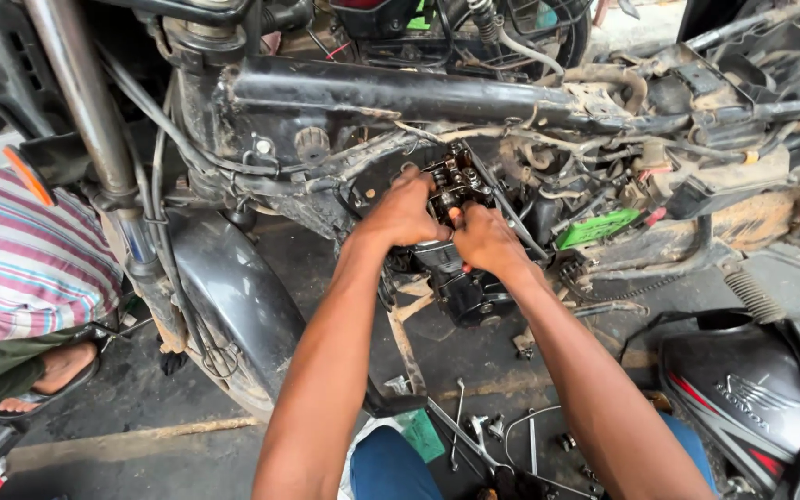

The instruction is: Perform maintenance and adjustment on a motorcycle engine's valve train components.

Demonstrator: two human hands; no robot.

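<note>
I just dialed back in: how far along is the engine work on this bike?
Done: fuel tank is off and on the floor, leaving the frame tube bare. In hand: left hand and right hand grip the exposed engine top. Left: tools lie scattered on the floor, and nothing is reassembled.

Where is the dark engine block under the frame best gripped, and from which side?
Probably by its upper part, one hand per flank, as the left hand and right hand do on the engine block. Come from the open near side; the frame tube blocks the top.
</note>
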